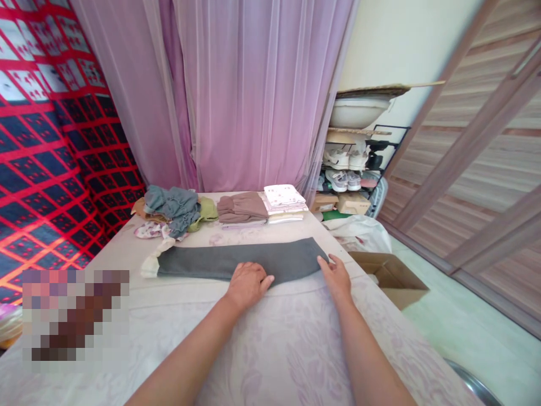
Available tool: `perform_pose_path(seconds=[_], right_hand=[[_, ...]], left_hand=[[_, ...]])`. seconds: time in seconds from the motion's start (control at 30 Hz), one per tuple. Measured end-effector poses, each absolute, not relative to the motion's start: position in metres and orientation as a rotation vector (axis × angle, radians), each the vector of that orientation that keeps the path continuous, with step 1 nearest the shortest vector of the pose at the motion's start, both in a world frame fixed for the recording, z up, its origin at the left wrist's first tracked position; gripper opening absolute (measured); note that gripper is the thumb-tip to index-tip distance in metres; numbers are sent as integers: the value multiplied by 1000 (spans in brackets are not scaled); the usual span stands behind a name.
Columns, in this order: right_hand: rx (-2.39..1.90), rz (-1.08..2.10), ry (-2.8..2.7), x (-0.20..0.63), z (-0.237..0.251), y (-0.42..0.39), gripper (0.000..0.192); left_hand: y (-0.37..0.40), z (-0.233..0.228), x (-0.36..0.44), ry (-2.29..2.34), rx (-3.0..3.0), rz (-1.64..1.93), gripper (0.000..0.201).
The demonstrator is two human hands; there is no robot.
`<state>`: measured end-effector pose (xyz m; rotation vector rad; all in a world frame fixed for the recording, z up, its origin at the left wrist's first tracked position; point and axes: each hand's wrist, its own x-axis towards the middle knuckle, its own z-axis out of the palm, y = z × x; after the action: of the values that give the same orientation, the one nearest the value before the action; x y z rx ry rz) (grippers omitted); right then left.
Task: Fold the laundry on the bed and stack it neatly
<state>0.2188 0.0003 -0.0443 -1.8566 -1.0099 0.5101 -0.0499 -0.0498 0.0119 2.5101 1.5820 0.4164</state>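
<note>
Head view: a long dark-grey knitted garment [236, 260], folded into a narrow strip, is laid flat across the pale floral-printed bed sheet [270, 344], with a cream cuff or hem showing at its left end. The left hand [247, 285] is pressed palm-down on the strip's near edge around the middle, fingers together and flat, nothing pinched. The right hand [336, 276] is laid at the strip's right end, fingers stretched out on the cloth edge; whether the edge is pinched cannot be told. Judged from this, a folding step is in hand, and a further fold would call for one end being lifted while the middle is held down. Behind, a heap of unfolded grey-green clothes [175, 207] lies beside a stack of folded brown and white clothes [262, 206].
</note>
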Motion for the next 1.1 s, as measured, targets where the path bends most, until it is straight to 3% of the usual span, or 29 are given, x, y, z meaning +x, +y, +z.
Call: perform_pose_path(seconds=[0.13,0.33,0.57,0.83,1.1], right_hand=[[-1768,474,-989,213,-54,3,71],[-1551,490,-908,200,-54,-2,75],[-1282,602,-808,177,-32,-7,75],[-1195,581,-912,140,-8,-5,67],[-1256,248,-1317,78,1,-9,49]], left_hand=[[-19,17,-34,1586,2542,393,41],[13,-11,-15,1595,2470,183,82],[15,-19,-13,1611,2444,120,89],[13,-12,-13,1581,2436,183,86],[-28,-7,-93,1740,2512,407,51]])
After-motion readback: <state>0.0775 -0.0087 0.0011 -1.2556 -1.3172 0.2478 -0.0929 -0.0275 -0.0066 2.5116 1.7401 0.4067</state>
